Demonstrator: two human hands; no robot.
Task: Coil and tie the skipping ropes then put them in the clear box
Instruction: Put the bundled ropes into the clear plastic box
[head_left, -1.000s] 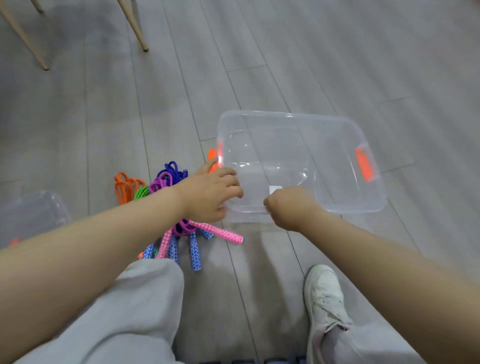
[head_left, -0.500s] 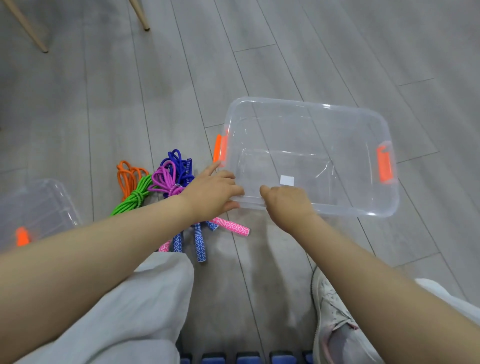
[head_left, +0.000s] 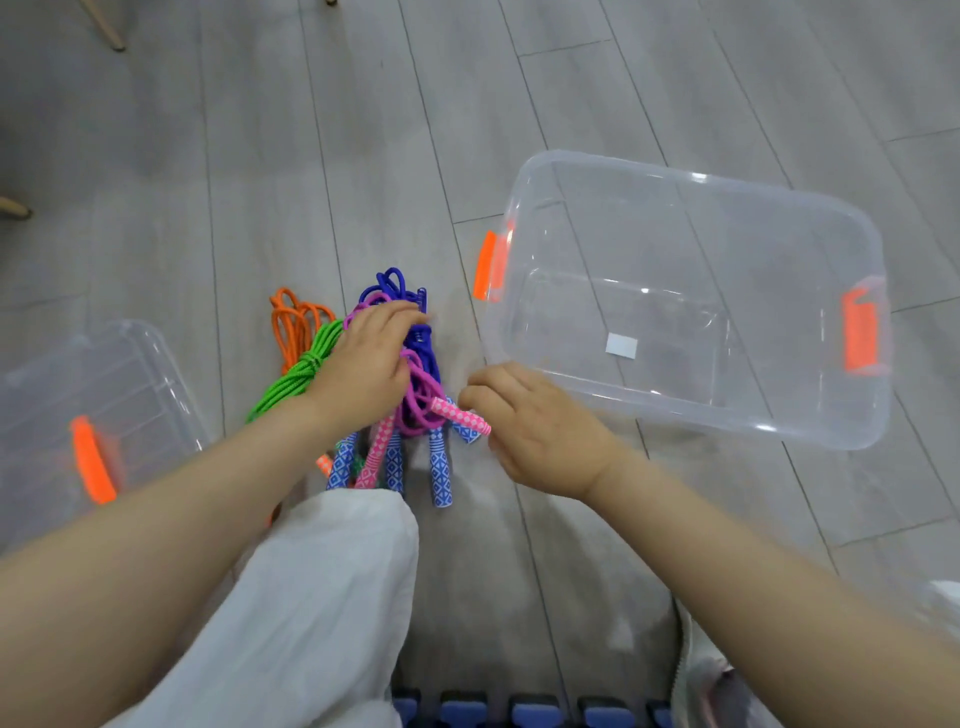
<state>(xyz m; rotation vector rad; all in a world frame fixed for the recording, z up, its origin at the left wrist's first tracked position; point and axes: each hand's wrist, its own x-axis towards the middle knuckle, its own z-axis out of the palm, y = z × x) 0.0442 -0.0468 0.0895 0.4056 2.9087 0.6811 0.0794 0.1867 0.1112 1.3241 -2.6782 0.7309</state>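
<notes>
Where the grey wooden floor (head_left: 234, 156) meets the left edge of the view, a second clear container (head_left: 62, 395) lies with one orange latch (head_left: 93, 460) showing. To its right there is a pile of skipping ropes, and I count four colours: one orange rope (head_left: 291, 325), one green rope (head_left: 301, 371) that is wound and tied around its middle, one purple rope (head_left: 421, 400) and one blue rope (head_left: 400, 288). At the near end of the pile I can count about four blue patterned handles (head_left: 440, 470) and two pink patterned handles (head_left: 460, 414); other handles are partly hidden by the trouser knee (head_left: 322, 587).

The left hand (head_left: 366, 364) rests on top of the pile, and its fingers curl down over the purple and blue cords, so it seems to grip them, though the fingertips are hidden. The right hand (head_left: 530, 431) is just beside the pile, near the tip of one pink handle; its fingers are loosely bent and I cannot tell if they touch the handle.

Further right, the clear box (head_left: 727, 415) stands on the floor, apart from the ropes. It has two orange latches, one on each short side, and one small white label (head_left: 621, 346) on its bottom. No rope is inside it. One white shoe (head_left: 711, 680) shows at the bottom right.
</notes>
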